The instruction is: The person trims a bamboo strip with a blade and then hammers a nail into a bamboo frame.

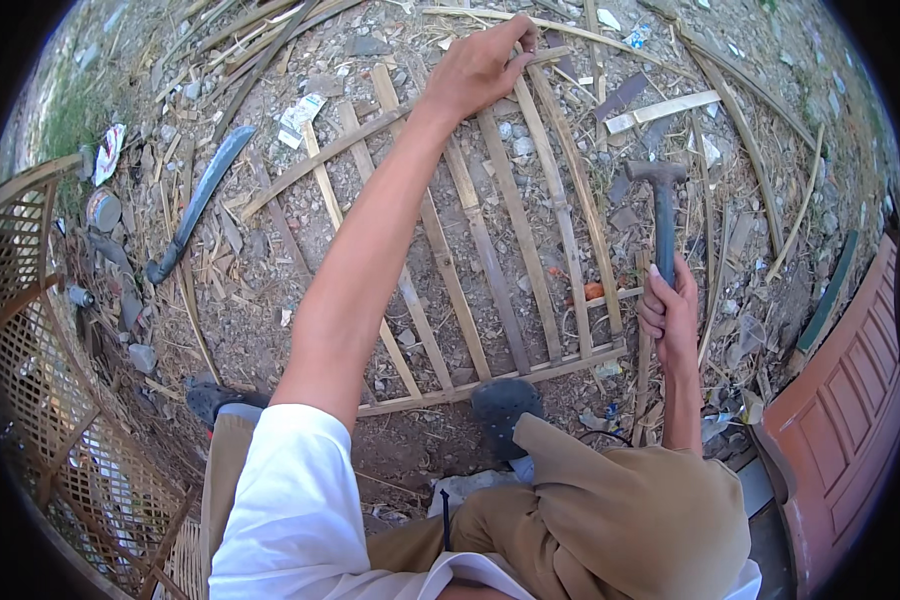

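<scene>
A frame of split bamboo slats [482, 245] lies on the ground before me, its slats running away from me. A near crosspiece [420, 400] joins their close ends. Another strip, the far crosspiece [315, 163], slants over the far ends. My left hand [480, 70] reaches across the frame, thumb and fingers closed at the right end of that far crosspiece; the exact grip is partly hidden. To the right of the slats, my right hand [670, 308] is wrapped round the handle of a hammer [662, 215], its head pointing away from me.
A machete-like blade [210, 190] lies left of the frame. Woven lattice [30, 370] stands at the left edge, a reddish panelled board [840, 420] at the right. Loose bamboo strips [740, 120], stones and litter cover the ground. My shoe [507, 405] touches the near crosspiece.
</scene>
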